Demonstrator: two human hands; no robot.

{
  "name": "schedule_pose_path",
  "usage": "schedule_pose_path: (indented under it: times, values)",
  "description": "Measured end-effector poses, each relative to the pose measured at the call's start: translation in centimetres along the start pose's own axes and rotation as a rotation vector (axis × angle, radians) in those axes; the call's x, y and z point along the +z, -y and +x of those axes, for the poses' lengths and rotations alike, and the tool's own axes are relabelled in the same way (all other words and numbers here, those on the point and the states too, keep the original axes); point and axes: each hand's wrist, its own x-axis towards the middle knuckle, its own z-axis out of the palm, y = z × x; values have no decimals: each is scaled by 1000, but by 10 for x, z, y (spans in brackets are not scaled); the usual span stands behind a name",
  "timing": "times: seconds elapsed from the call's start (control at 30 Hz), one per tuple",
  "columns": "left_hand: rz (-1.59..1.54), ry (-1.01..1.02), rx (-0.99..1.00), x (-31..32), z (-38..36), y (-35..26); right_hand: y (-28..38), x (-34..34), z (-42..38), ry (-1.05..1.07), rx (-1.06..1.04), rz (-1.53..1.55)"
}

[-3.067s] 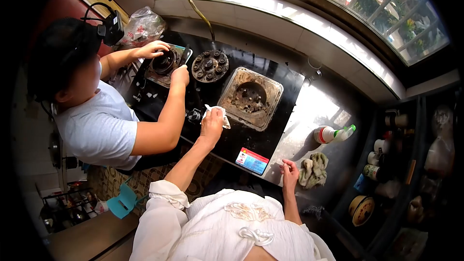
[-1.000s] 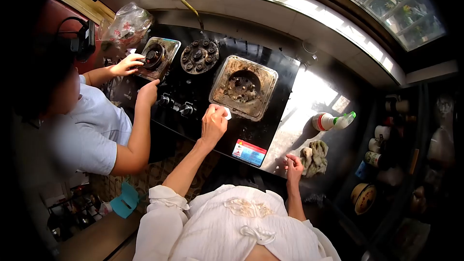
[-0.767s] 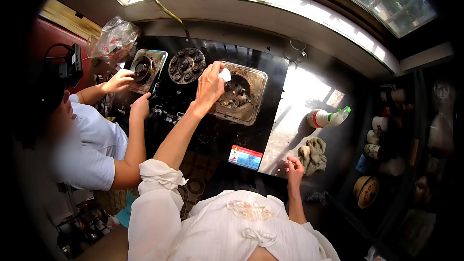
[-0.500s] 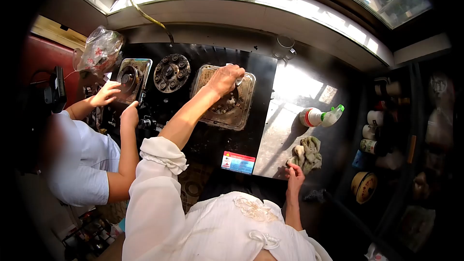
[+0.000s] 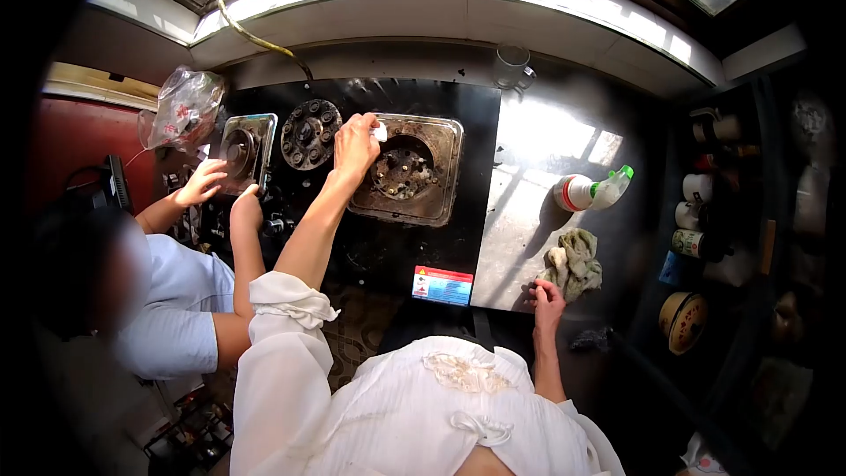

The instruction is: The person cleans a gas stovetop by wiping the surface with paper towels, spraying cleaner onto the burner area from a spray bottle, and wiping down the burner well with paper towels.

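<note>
My left hand (image 5: 357,148) is closed on a small white piece (image 5: 380,132), perhaps a sponge or wadded tissue; most of it is hidden by the fingers. It is at the upper left edge of a greasy square burner tray (image 5: 447,167). Inside the tray sits a dirty gas burner (image 5: 407,174). Beside the front edge of the metal counter, my right hand (image 5: 548,300) is loosely open and holds nothing visible. Just past its fingertips lies a crumpled, stained rag (image 5: 577,263). A spray bottle (image 5: 577,193) with a green-and-white nozzle lies behind the rag.
At the left, another person's hands (image 5: 204,180) are at a second burner tray (image 5: 260,143). A round black burner part (image 5: 311,134) lies between the trays. A glass mug (image 5: 512,65) stands at the back; a plastic bag (image 5: 188,106) is far left. Shelves with cups (image 5: 696,187) are right.
My left hand has moved left with the white piece, from the tray's upper right to its upper left edge, uncovering the burner. My right hand stays by the rag. The view has shifted slightly.
</note>
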Motion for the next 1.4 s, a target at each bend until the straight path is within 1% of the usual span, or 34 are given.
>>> schedule_pose_path:
  times: [0.03,0.13,0.17,0.33,0.47,0.53,0.6,0.63,0.67,0.73,0.8,0.87,0.93,0.97,1.0,1.13,1.2,1.27,1.33,1.37,1.4]
  values:
    - [-1,-7,34,0,-10,1,0,2,2,16,-11,-10]
    - [-15,-57,52,-2,-36,4,-4,10,12,49,-39,38]
    - [-17,-50,51,-5,-43,5,-5,11,15,61,-86,34]
    - [-27,-17,18,-17,-76,6,8,17,16,71,-113,56]
    - [-41,103,-113,-25,-97,9,2,20,17,100,-145,89]
    - [-65,238,-193,-41,-98,4,1,19,18,96,-142,94]
    - [-127,270,-291,-50,-91,2,-1,17,18,87,-112,75]
    - [-153,103,-267,-46,-87,1,0,16,19,84,-103,72]
    - [-130,-22,-203,-43,-81,2,0,15,20,86,-112,48]
    - [-148,-18,-201,-31,-80,3,0,10,16,91,-112,7]
    - [-73,-149,-174,-14,-88,0,5,10,20,83,-122,7]
    - [-71,-156,-170,-11,-94,-1,7,8,19,86,-116,-20]
    - [-81,-109,-155,-16,-97,-2,3,10,21,109,-114,22]
    - [-96,-75,-189,-18,-102,-7,3,12,24,120,-116,17]
    - [-56,-82,-185,-11,-108,-5,0,15,28,150,-122,41]
    - [-95,-74,-179,-7,-131,-14,3,23,28,207,-161,69]
    - [-124,-11,-180,-14,-138,-17,6,29,27,218,-132,68]
    - [-199,37,-283,-24,-130,-16,9,32,29,217,-109,70]
    - [-239,-113,-298,-25,-113,-15,12,31,24,202,-132,70]
    - [-246,-103,-271,-27,-106,-15,12,28,24,200,-145,41]
    - [-203,-87,-190,-21,-99,-12,10,24,23,198,-140,30]
